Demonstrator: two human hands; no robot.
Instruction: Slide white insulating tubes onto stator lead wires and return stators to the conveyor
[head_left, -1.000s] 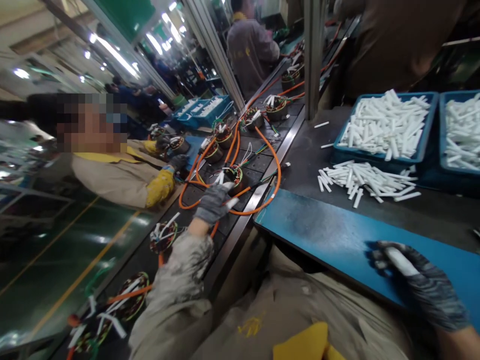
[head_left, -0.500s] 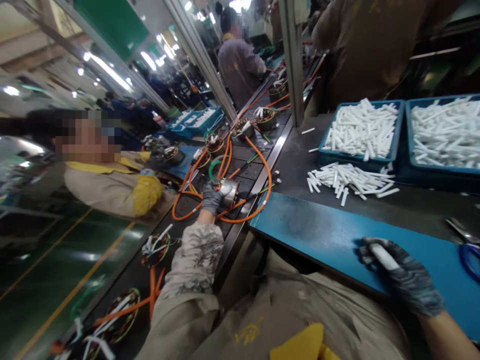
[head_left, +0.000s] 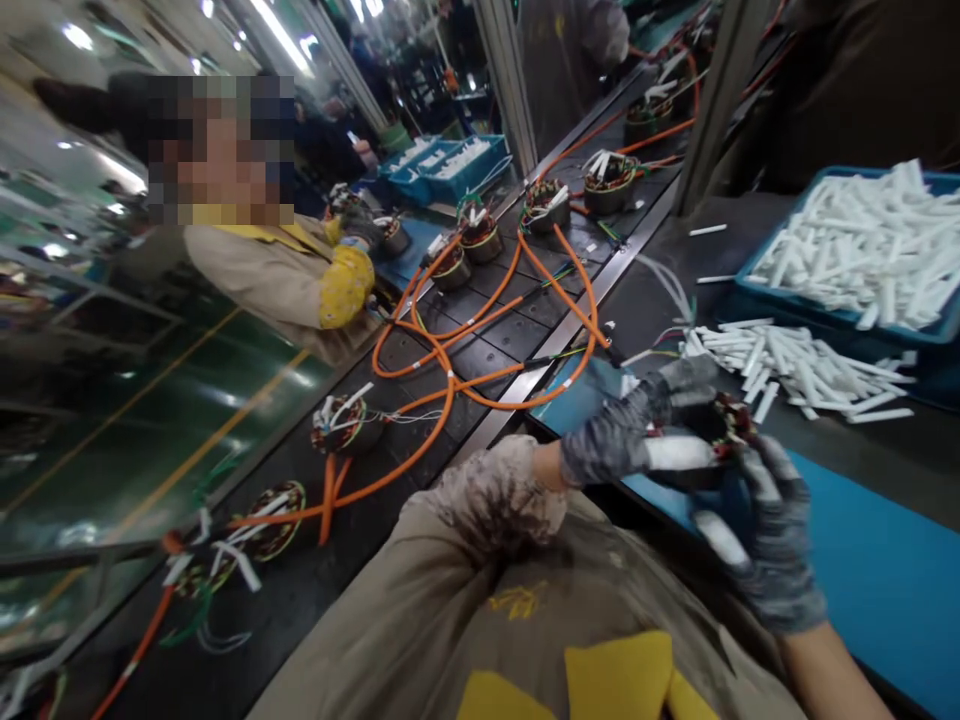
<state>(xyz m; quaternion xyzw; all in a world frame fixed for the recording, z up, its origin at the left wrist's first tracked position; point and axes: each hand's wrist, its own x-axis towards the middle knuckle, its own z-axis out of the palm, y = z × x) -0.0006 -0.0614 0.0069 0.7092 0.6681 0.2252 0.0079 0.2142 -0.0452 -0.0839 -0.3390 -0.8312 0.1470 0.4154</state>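
Note:
Above the blue mat (head_left: 862, 545), a motor stator (head_left: 731, 420) with copper windings is tilted between my two gloved hands. My left hand (head_left: 637, 425) is closed round its near left side, with white covering the thumb. Curled at its right side is my right hand (head_left: 784, 540), fingers against the windings and a white-covered thumb beneath. Thin white and coloured wires (head_left: 664, 345) trail up from the stator. Much of its body is hidden by the gloves.
More stators (head_left: 341, 425) with orange cables (head_left: 442, 420) line the dark conveyor at left. White sleeves lie in a pile (head_left: 810, 370) and fill a blue bin (head_left: 862, 255) at right. A co-worker (head_left: 277, 270) sits across the line; a metal post (head_left: 724, 110) stands ahead.
My left hand has brought a stator from the conveyor rightward over the blue mat. My right hand has risen from the mat and now takes hold of it too. The view has turned.

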